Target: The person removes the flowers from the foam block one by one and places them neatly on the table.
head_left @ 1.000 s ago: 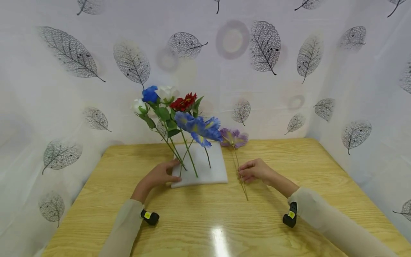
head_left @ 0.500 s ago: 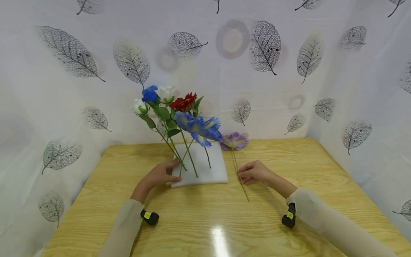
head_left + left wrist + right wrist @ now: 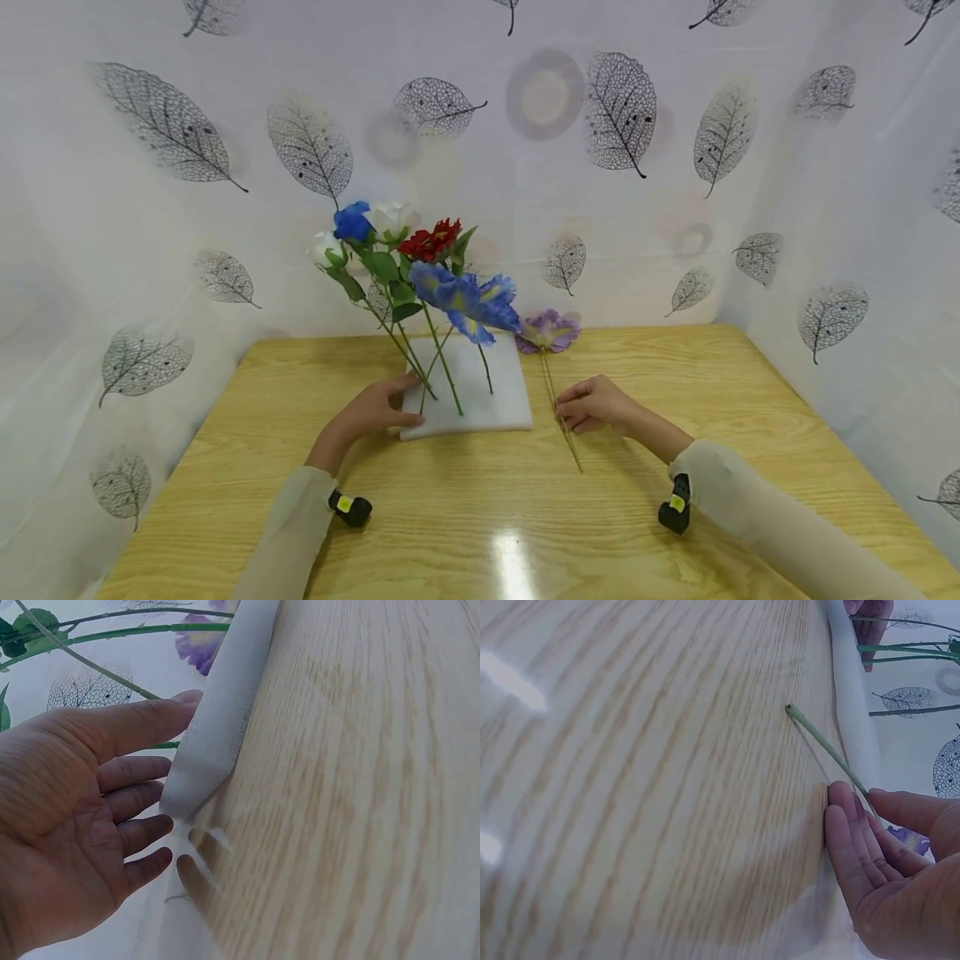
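My right hand [image 3: 592,404] pinches the thin stem of a purple artificial flower [image 3: 550,331] between thumb and fingers. Its bloom points toward the back wall, and the stem's cut end [image 3: 790,710] sticks out toward me, close over the wood. A white foam block [image 3: 502,412] lies left of it, with several artificial flowers standing in it: a blue rose [image 3: 352,221], white roses [image 3: 392,219], a red flower [image 3: 430,240] and a large blue iris [image 3: 468,302]. At the block's left edge rests my left hand [image 3: 378,408], thumb over the top and relaxed fingers along the side.
Both hands work over a light wooden table [image 3: 465,517] with a glossy reflection near its front. A white curtain [image 3: 480,167] printed with dark leaves closes off the back and both sides. The blooms lean outward above the foam, mostly to the left and back.
The purple flower has tipped slightly lower at the bloom, and its stem end has shifted a little toward me. My right hand has moved slightly; my left hand stays put on the foam.
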Demonstrator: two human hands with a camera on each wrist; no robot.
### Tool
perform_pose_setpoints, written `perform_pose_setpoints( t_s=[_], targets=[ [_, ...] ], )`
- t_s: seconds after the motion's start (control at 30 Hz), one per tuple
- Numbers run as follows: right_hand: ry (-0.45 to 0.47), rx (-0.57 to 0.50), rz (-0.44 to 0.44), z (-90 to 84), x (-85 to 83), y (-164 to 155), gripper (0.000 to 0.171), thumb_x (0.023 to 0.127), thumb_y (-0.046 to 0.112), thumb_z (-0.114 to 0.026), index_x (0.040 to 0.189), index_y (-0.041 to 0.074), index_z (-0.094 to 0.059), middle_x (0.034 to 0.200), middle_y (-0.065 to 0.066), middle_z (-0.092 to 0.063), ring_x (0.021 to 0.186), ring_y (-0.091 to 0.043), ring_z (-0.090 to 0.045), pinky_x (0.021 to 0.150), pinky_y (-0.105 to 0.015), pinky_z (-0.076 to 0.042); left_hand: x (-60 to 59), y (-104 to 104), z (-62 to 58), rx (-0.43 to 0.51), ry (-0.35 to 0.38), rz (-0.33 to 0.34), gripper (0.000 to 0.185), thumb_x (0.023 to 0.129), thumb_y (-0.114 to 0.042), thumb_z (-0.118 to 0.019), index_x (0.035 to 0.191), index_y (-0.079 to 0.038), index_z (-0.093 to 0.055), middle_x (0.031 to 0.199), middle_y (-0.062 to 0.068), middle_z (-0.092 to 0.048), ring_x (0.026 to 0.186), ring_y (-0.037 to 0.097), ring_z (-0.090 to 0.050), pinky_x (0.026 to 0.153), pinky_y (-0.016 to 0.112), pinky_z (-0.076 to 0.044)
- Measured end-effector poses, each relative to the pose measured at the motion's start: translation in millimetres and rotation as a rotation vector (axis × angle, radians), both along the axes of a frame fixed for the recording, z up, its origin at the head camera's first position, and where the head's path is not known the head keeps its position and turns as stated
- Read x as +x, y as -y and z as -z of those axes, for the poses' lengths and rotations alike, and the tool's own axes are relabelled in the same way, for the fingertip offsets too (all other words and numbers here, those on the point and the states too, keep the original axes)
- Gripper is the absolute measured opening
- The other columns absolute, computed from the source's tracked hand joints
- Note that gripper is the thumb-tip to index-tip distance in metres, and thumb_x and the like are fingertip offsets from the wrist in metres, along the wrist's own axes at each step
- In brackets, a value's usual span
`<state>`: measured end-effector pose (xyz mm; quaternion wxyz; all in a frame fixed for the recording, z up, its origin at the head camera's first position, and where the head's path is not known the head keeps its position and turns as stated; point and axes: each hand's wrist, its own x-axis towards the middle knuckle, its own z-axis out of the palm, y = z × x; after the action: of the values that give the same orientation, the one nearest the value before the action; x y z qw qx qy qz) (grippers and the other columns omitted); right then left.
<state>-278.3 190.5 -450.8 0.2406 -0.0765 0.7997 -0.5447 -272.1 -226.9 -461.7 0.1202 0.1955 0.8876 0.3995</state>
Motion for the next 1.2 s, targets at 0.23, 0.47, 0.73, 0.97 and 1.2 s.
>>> perform_pose_setpoints(
  t_s=[0.23, 0.47, 0.73, 0.97, 1.2],
  targets=[
    [-0.017, 0.002, -0.014, -4.6, 1.3, -1, 0.035, 0.098, 0.008, -0.066, 0.125, -0.014, -0.063, 0.092, -0.009, -0.078, 0.078, -0.016, -0.075, 0.074, -0.034, -0.064, -0.3, 0, 0.7, -0.009, -0.009, 0.003, 0.085, 0.090, -0.032, -0.080, 0.155, 0.003, -0.037, 0.163, 0.022, -0.031, 0.152, 0.043, -0.027, 0.122, 0.059, -0.026],
    [-0.078, 0.039, 0.001, -15.8, -0.4, 1, 0.034, 0.099, 0.007, -0.064, 0.124, -0.016, -0.064, 0.102, -0.019, -0.077, 0.080, -0.018, -0.076, 0.076, -0.037, -0.064, -0.9, 1, 2.0, -0.007, -0.011, 0.000, 0.085, 0.090, -0.031, -0.080, 0.155, 0.003, -0.037, 0.163, 0.022, -0.030, 0.153, 0.043, -0.026, 0.122, 0.060, -0.026],
    [-0.136, -0.010, 0.044, -25.6, -18.1, 16, 0.040, 0.101, 0.011, -0.064, 0.131, -0.015, -0.060, 0.109, -0.019, -0.076, 0.091, -0.023, -0.077, 0.088, -0.045, -0.062, -0.1, 1, 1.6, 0.001, -0.011, 0.007, 0.085, 0.090, -0.030, -0.080, 0.155, 0.003, -0.037, 0.163, 0.022, -0.030, 0.153, 0.043, -0.026, 0.122, 0.059, -0.026],
    [-0.194, -0.110, -0.013, -18.7, -34.0, 49, 0.038, 0.102, 0.015, -0.064, 0.132, -0.008, -0.062, 0.117, -0.019, -0.074, 0.100, -0.020, -0.075, 0.095, -0.046, -0.059, 0.6, 0, 1.6, 0.005, -0.004, 0.003, 0.085, 0.090, -0.031, -0.080, 0.155, 0.002, -0.037, 0.164, 0.022, -0.029, 0.153, 0.043, -0.025, 0.122, 0.059, -0.026],
    [-0.201, -0.147, -0.020, -12.6, -37.0, 82, 0.034, 0.099, 0.011, -0.067, 0.129, -0.006, -0.066, 0.118, -0.018, -0.075, 0.102, -0.017, -0.074, 0.093, -0.039, -0.060, 1.5, 1, 0.8, 0.017, 0.017, -0.012, 0.087, 0.089, -0.031, -0.081, 0.156, 0.000, -0.035, 0.164, 0.020, -0.028, 0.154, 0.041, -0.025, 0.123, 0.058, -0.027]
  ],
)
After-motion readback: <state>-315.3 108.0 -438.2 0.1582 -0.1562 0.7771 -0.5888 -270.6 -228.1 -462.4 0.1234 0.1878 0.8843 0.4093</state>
